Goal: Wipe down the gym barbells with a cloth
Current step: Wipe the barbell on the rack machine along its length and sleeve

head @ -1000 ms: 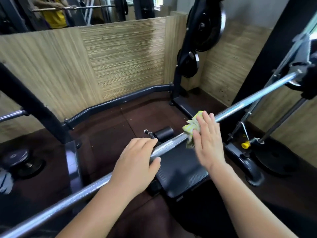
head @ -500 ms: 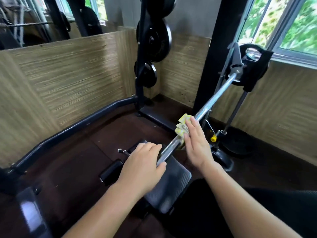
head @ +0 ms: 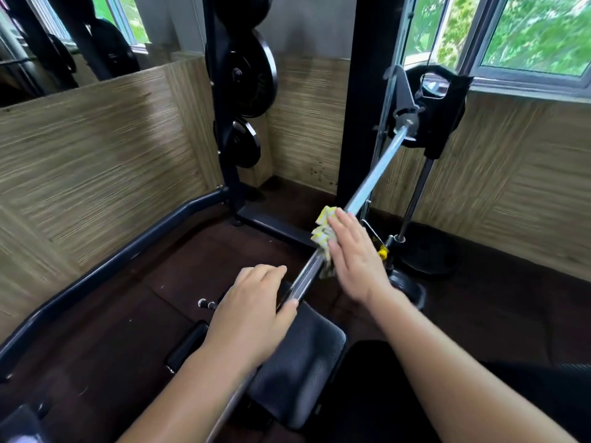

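From here I read the barbell (head: 374, 183) as a long, stiff steel rod, heavy enough that I would not try to shift it; it runs from under my left hand (head: 252, 311) up and away to the right, where its far end sits in the black rack hook (head: 404, 103) by the window. Its near stretch looks smooth and mirror-bright, likely slick under a bare palm, while the stretch beyond the cloth shows a fine cross-hatched roughness that should give a rag some bite and hold grime in its grooves. My left grip is curled over the smooth section, fingers on top and thumb toward me, steadying the bar just above the black bench pad (head: 300, 362), whose surface is a dimpled, slightly soft-looking vinyl. The cloth (head: 323, 231) is small, yellow-and-white, crumpled and limp; it folds around the rod with no shape of its own, so it has to be pressed on to do any work. My right hand (head: 355, 257) lies flat and half-closed against it, fingers extended along the bar and pinning the rag to the steel; how far the palm wraps underneath I cannot tell. I judge the best hold is a loose ring around the rod through the cloth. Black iron weight plates (head: 252, 78) hang on the upright behind.
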Available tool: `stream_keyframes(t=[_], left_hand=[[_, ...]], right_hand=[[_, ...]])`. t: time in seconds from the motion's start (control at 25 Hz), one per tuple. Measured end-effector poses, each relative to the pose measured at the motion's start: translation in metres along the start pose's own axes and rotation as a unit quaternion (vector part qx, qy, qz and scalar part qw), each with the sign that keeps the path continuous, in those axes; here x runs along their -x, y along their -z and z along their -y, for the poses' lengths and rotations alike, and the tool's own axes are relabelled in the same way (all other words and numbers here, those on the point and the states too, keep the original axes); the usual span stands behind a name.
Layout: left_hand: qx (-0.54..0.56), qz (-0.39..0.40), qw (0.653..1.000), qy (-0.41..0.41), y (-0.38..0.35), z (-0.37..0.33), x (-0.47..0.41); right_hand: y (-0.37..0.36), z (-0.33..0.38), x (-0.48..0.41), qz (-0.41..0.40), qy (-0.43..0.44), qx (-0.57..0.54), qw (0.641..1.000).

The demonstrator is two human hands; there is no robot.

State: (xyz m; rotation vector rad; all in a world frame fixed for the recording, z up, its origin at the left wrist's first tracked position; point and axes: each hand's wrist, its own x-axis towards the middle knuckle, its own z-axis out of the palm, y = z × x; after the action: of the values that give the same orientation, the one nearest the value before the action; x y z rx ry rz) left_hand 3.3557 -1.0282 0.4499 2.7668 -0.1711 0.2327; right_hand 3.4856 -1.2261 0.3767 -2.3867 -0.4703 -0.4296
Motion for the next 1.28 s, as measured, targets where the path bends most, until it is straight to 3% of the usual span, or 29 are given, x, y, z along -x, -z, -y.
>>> stream_keyframes(t=[0.12,0.32,0.4,0.68,0.96,1.28], left_hand=[[0.003,-0.009,1.0,0.002,-0.006,-0.005,-0.018],[-0.002,-0.013,1.0,0.002,-0.012,-0.021,-0.048],[-0.005,-0.01,1.0,0.002,-0.014,-0.029,-0.059],[0.0,-0.011,1.0,-0.02,-0.02,-0.038,-0.088],[0.034,0.011,0.997,-0.061,-0.038,-0.043,-0.139],[0.047,0.025,0.996,-0.075,-0.058,-0.052,-0.181]], right_hand=[[0.008,-0.019,-0.024,-0.016,0.01,0.014,1.0],[-0.011,0.022,0.027,-0.02,0.144,-0.036,0.989],[-0.007,0.012,0.021,-0.012,0.155,-0.052,0.987],[0.019,-0.081,-0.084,-0.02,0.05,-0.016,0.998],[-0.003,-0.047,-0.027,-0.063,0.03,-0.107,0.992],[0.019,-0.118,-0.122,-0.042,-0.086,-0.059,0.994]])
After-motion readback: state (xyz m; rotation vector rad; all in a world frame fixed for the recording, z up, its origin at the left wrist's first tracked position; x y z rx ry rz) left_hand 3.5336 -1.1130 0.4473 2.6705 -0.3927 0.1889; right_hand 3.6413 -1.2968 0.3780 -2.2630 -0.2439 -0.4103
